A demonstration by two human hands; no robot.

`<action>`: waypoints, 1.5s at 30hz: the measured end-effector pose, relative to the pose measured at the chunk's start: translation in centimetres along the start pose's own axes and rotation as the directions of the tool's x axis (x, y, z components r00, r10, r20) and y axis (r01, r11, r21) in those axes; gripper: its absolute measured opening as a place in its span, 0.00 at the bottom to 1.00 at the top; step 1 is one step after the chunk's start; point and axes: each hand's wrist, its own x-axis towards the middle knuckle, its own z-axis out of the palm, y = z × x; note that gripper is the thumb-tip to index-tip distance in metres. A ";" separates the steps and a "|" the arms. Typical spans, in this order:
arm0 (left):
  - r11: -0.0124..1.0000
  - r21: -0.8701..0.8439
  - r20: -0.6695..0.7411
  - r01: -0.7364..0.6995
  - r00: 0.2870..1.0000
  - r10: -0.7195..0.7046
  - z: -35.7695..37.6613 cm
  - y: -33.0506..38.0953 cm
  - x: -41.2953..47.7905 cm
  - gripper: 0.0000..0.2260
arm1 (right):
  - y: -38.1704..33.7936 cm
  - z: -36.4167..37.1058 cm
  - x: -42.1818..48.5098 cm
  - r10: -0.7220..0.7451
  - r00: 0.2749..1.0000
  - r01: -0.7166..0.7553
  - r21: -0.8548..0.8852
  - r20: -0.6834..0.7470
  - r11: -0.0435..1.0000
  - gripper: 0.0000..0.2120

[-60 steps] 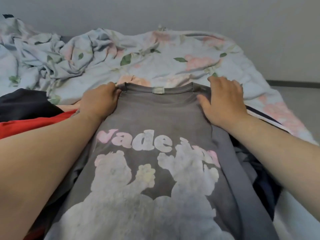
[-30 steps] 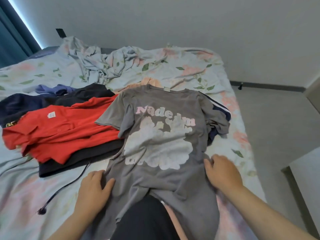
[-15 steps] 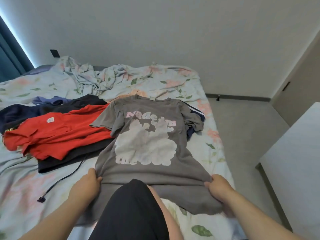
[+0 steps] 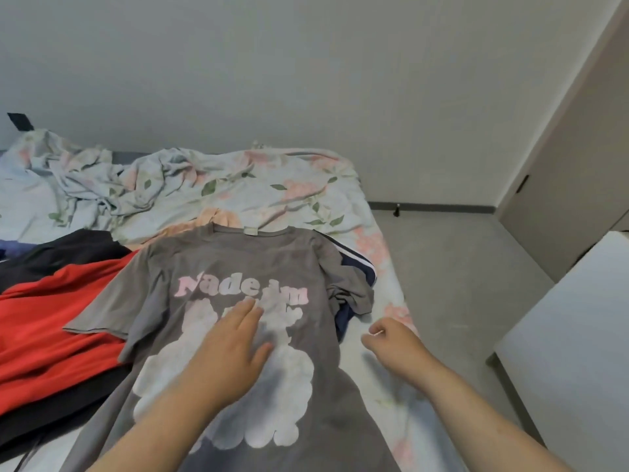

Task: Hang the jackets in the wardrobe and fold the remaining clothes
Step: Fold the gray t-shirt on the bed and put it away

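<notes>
A grey T-shirt point(image 4: 238, 264) with a pink and white print lies spread flat, back side up, on the bed, its collar toward the wall. My left hand point(image 4: 231, 345) rests flat on the print in the shirt's middle, fingers straight. My right hand point(image 4: 394, 342) hovers over the sheet just right of the shirt, below its crumpled right sleeve point(image 4: 354, 294); its fingers are loosely curled and hold nothing. A red garment point(image 4: 51, 328) lies on a black one point(image 4: 68, 250) to the left. A navy garment with white stripes point(image 4: 359, 269) and a peach one point(image 4: 211, 219) peek out from under the shirt.
The floral bed sheet point(image 4: 289, 189) covers the bed, with a crumpled floral cover point(image 4: 85, 178) at the back left. A white piece of furniture point(image 4: 571, 335) stands at the right, across a strip of grey floor point(image 4: 452, 284). A beige door point(image 4: 578, 185) is at the far right.
Both hands have let go of the shirt's hem. My left hand moved up onto the print and my right hand moved up beside the shirt, near its right sleeve. The view came closer.
</notes>
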 end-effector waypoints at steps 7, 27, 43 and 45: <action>0.976 -0.186 0.080 -0.118 0.988 0.135 7.6 3.2 17.7 0.19 | -1.9 0.2 11.5 0.052 0.942 0.009 0.179 -0.331 0.984 0.09; 0.961 0.148 0.161 -0.232 0.965 0.208 14.2 1.2 21.4 0.58 | 5.5 -4.0 18.7 0.461 0.884 -0.262 0.898 0.077 0.353 0.23; 0.969 0.115 0.107 -0.218 0.973 0.206 14.1 1.5 21.1 0.54 | 6.0 -4.1 16.2 0.222 0.964 -0.220 0.912 0.148 0.347 0.21; 0.970 0.105 0.095 -0.219 0.973 0.209 14.2 1.5 21.1 0.53 | 6.2 -3.9 16.0 0.209 0.978 -0.123 0.846 0.014 0.519 0.10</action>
